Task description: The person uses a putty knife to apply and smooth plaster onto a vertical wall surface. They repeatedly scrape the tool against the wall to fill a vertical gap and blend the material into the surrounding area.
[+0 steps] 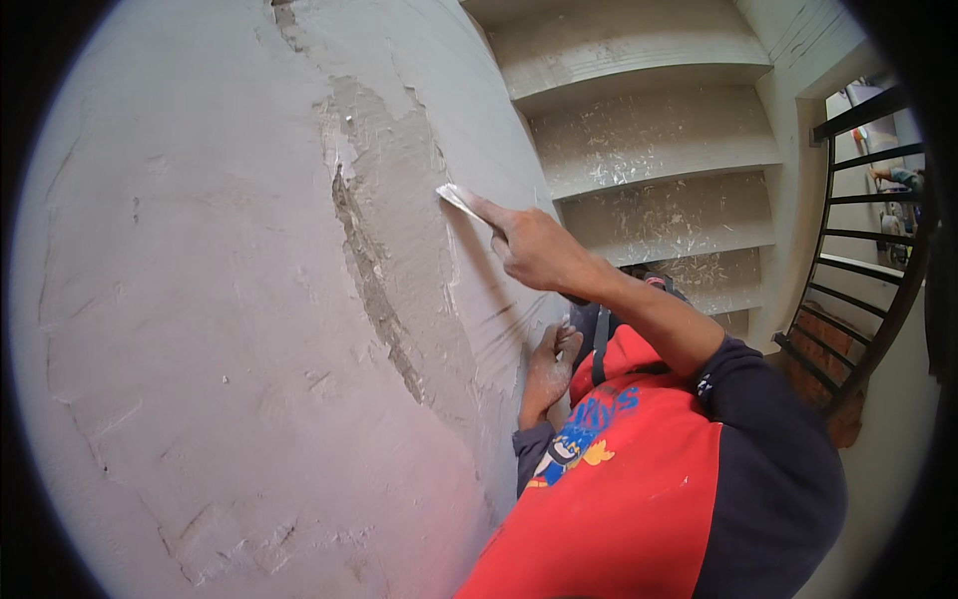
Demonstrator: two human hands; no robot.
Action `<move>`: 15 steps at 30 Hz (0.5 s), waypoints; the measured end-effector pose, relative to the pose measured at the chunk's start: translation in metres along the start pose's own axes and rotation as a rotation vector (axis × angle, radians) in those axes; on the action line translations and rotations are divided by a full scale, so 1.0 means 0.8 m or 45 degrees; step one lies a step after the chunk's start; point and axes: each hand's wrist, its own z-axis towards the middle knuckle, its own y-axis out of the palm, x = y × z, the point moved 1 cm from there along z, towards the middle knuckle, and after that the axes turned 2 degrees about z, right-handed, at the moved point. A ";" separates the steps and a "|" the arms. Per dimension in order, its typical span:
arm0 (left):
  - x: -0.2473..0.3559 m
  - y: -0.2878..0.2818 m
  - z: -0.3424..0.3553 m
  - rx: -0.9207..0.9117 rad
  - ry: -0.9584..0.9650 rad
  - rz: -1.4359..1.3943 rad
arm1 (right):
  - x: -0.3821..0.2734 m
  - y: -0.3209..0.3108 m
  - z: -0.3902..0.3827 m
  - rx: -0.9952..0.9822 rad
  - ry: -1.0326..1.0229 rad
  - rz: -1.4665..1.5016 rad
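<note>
Centre of the frame, and a flat scraper (461,203) is held against, or just off, the plastered wall (200,290); whether contact is made cannot be told. Its thin, stiff blade is seen nearly edge-on, pale and smeared with whitish residue. It is gripped in the right hand (539,248), forefinger stretched along it, the other fingers folded together underneath, the skin dusted with pale powder.

And what a surface is shown here! Chalky, light grey plaster is spread across the whole left side, marked by fine cracks, scuffs and small pits. Down the middle, a darker grey patch (394,150) is edged by ragged, flaking borders, and a rough, crumbly groove (371,270) is cut slantwise beside it, coarse and uneven all the way down. The scraper is seen at the patch's right-hand edge.

Below centre, the left hand (552,364) is placed close beside the wall, its fingers curled in and bunched together; whether anything is pinched there cannot be told. A red shirt (639,479) with dark sleeves is seen at lower right. Upper right, concrete stairs (649,120) are speckled with white splatter, flanked by a black barred railing (860,115).
</note>
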 end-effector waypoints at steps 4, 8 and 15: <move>0.000 0.001 -0.004 -0.015 -0.015 -0.004 | -0.004 0.002 -0.005 -0.019 0.089 0.083; -0.008 0.009 -0.007 -0.024 -0.014 -0.082 | -0.002 -0.005 -0.007 0.092 0.097 0.104; 0.013 0.008 -0.014 -0.033 -0.081 -0.044 | 0.013 0.003 0.046 0.153 0.011 -0.040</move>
